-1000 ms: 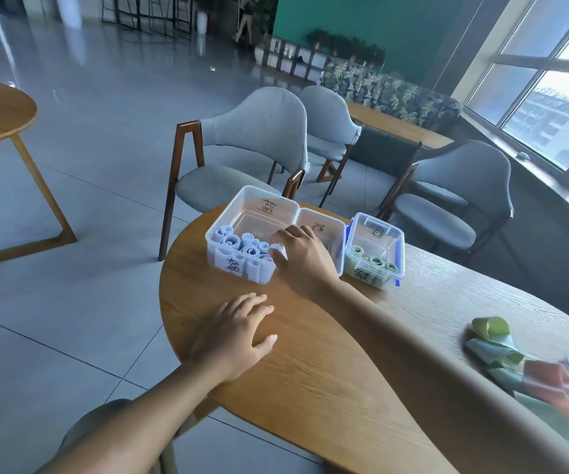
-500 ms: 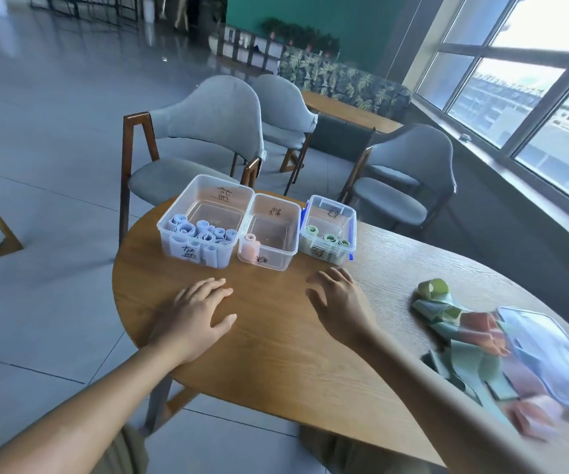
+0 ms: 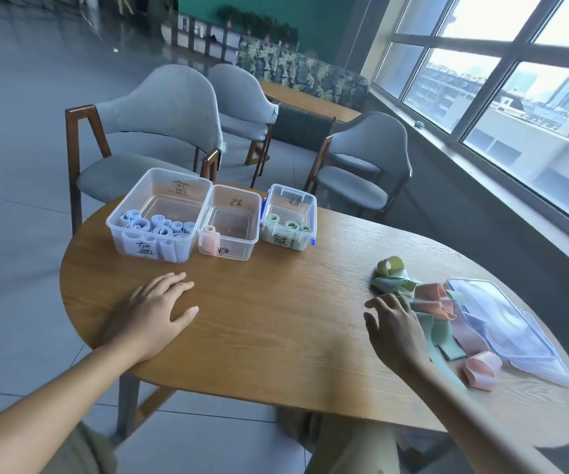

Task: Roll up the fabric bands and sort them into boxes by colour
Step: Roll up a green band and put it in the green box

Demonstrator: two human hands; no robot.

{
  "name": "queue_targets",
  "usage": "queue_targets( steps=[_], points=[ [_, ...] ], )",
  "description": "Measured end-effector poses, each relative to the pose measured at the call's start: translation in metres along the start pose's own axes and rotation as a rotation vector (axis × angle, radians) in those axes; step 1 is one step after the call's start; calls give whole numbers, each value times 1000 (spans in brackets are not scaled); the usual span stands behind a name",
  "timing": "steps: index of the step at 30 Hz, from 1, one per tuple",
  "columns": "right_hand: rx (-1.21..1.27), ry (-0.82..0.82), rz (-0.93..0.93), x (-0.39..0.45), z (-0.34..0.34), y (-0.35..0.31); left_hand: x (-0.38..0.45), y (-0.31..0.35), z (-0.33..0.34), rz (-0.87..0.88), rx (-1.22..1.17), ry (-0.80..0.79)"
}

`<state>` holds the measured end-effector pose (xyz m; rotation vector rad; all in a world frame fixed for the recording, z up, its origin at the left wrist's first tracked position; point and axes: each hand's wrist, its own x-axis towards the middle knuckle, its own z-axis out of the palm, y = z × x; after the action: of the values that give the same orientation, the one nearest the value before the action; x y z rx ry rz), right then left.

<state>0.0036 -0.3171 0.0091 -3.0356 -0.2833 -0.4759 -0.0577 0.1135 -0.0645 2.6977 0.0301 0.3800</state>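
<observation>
Three clear boxes stand in a row at the table's far left. The left box [image 3: 129,213] holds several blue rolls [image 3: 160,227]. The middle box [image 3: 242,248] holds one pink roll [image 3: 208,239]. The right box [image 3: 305,200] holds green rolls [image 3: 284,224]. A loose pile of green and pink fabric bands [image 3: 426,302] lies at the right. My left hand [image 3: 154,313] rests flat on the table, fingers spread. My right hand [image 3: 395,326] hovers at the pile's left edge, fingers relaxed, holding nothing.
A clear plastic lid [image 3: 512,330] lies over the far side of the pile, near the wooden table's [image 3: 276,319] right edge. Grey chairs [image 3: 160,131] stand behind the boxes. Windows run along the right wall.
My right hand left the boxes and swung right across the table to the loose pile. A pink roll now sits in the middle box. My left hand stayed flat.
</observation>
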Motion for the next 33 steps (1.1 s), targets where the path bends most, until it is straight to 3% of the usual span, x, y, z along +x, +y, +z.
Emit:
queue_targets(
  steps=[6,16,21,33],
  points=[
    [-108,-61,192,1,-7,43,-1,4,-2,-4,-15,16],
    [-229,-140,154,12,-14,64,-1,6,-4,-15,-9,17],
    [-249,-53,110,15,-12,72,-1,7,-5,-13,-14,18],
    [159,99,-23,35,-49,18,-1,6,-5,-5,-18,-1]
  ],
)
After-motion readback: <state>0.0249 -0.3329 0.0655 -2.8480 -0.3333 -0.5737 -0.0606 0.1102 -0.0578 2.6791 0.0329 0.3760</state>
